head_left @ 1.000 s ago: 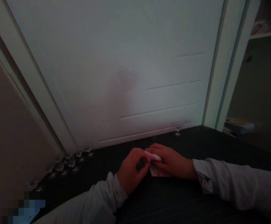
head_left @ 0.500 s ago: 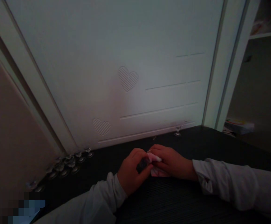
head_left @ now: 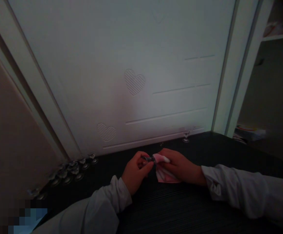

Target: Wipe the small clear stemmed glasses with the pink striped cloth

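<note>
My left hand (head_left: 136, 174) is closed around one end of a small stemmed glass (head_left: 148, 159), which lies sideways between my two hands. Folded in my right hand (head_left: 178, 164) is a pink and white cloth (head_left: 167, 175), pinched against the other end of the glass. A corner of the cloth hangs below the fingers. The part of the glass under the cloth is hidden. Both hands are just above the dark tabletop.
Several small stemmed glasses (head_left: 67, 172) stand close together at the left edge of the dark table (head_left: 170, 208). Another glass (head_left: 186, 137) stands at the back right, against a white panel (head_left: 95, 74) with carved hearts. Papers (head_left: 251, 133) lie beyond on the right.
The glass has turned in my left hand, so its stem now points sideways toward the cloth. My right hand has risen slightly, and more of the cloth shows below it.
</note>
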Demonstrator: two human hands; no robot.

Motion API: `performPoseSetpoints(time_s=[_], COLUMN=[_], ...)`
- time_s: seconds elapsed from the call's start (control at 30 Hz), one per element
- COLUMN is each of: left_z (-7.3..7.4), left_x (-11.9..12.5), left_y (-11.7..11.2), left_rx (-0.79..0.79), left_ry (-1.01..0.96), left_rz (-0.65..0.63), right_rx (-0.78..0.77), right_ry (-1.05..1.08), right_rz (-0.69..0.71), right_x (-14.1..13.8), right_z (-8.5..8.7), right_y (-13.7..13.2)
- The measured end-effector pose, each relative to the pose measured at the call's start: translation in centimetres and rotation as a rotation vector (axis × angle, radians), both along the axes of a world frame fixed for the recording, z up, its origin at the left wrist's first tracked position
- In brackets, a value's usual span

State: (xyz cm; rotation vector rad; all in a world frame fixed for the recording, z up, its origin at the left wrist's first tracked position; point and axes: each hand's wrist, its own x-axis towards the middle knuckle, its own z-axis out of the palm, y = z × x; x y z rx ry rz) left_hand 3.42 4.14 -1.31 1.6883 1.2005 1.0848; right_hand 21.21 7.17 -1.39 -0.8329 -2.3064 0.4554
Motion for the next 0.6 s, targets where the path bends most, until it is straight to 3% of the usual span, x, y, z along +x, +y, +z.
performPoseSetpoints(time_s=[0.2, 0.43, 0.6], left_z=[-0.1, 0.2, 0.0], left_x=[0.1, 0.0, -0.3], left_y=[0.1, -1.8, -1.7], left_rx=[0.103, 0.474, 0.701], left_ry=[-0.041, 0.421, 0.576], left_rz=[0.099, 0.018, -0.034], right_rx=[-0.181, -0.147, -0.14], right_ry=[0.195, 0.15, 0.125], right_rz=[-0.052, 0.007, 0.042], right_x=[0.0, 0.2, 0.2], right_z=[-0.2, -0.4, -0.2], right_y=[0.2, 0.5, 0.3])
